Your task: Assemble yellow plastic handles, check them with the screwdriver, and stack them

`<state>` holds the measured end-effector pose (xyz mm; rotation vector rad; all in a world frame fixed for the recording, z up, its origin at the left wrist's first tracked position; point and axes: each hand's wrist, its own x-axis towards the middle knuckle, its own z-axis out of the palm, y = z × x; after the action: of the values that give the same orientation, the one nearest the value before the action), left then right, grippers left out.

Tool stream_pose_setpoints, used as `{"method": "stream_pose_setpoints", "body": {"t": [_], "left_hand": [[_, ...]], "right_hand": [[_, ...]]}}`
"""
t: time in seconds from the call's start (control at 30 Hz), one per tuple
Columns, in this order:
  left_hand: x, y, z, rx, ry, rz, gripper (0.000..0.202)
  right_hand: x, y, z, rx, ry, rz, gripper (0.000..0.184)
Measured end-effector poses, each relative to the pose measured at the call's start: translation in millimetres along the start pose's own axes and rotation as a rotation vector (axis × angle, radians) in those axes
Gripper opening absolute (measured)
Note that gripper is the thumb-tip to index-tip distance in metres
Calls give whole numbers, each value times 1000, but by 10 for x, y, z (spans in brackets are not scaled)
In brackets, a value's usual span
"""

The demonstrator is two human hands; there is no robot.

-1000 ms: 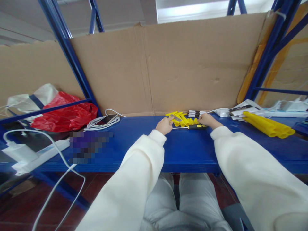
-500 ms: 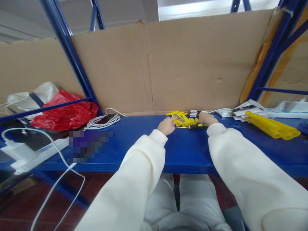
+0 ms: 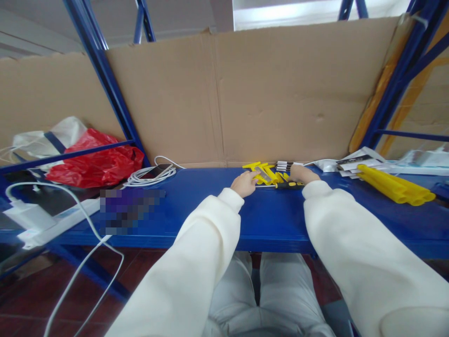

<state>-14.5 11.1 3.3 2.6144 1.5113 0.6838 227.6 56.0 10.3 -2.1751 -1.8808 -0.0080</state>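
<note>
My left hand (image 3: 244, 183) rests on the blue shelf (image 3: 196, 206) with its fingers curled on the near end of a small yellow scraper with a metal blade (image 3: 261, 172). My right hand (image 3: 300, 173) lies just to the right, fingers bent over the yellow-and-black screwdriver (image 3: 286, 185), whose thin shaft points left toward my left hand. More yellow scraper handles (image 3: 277, 176) lie between both hands, and a few black-and-white sticks (image 3: 285, 164) lie behind them against the cardboard.
A cardboard sheet (image 3: 273, 93) backs the shelf. To the right lie a bundle of yellow tubes (image 3: 394, 187) and papers (image 3: 354, 161). To the left are a phone with a white cable (image 3: 152, 174), a red bag (image 3: 94, 164) and a white power strip (image 3: 45, 220).
My right hand has drawn slightly left and closer to the scrapers over the screwdriver. The left hand stays on the yellow scraper; the view has shifted a little.
</note>
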Motion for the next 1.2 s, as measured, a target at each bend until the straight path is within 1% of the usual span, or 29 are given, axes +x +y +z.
{"method": "stream_pose_setpoints", "body": {"t": [0.1, 0.23, 0.47, 0.6, 0.8, 0.87, 0.9, 0.97, 1.07, 1.13, 1.2], "left_hand": [[4, 1, 6, 6, 0, 1, 45], [0, 5, -1, 7, -14, 8, 46], [0, 0, 10, -4, -7, 26, 44], [4, 1, 11, -10, -10, 33, 44], [0, 7, 1, -3, -24, 31, 45], [-3, 9, 0, -5, -24, 31, 45], [-4, 10, -1, -6, -24, 30, 45], [-5, 12, -3, -8, -23, 29, 46], [-4, 15, -2, -6, -17, 27, 46], [-3, 16, 0, -3, -18, 27, 46], [-3, 17, 2, -5, -17, 26, 46]], "right_hand": [[-73, -98, -69, -157, -92, 15, 40], [-136, -149, -106, -168, -99, 3, 44], [-216, -90, -53, -44, -5, 125, 43], [-260, -60, -87, 25, 126, 195, 43], [-289, -33, -191, 280, 407, 161, 34], [-269, -42, -201, 399, 469, 144, 32], [-252, -49, -198, 464, 479, 137, 31], [-216, -69, -178, 598, 476, 127, 28], [-188, -120, -134, 797, 430, 105, 19], [-208, -171, -113, 928, 370, 98, 15], [-255, -228, -106, 1049, 292, 108, 17]]}}
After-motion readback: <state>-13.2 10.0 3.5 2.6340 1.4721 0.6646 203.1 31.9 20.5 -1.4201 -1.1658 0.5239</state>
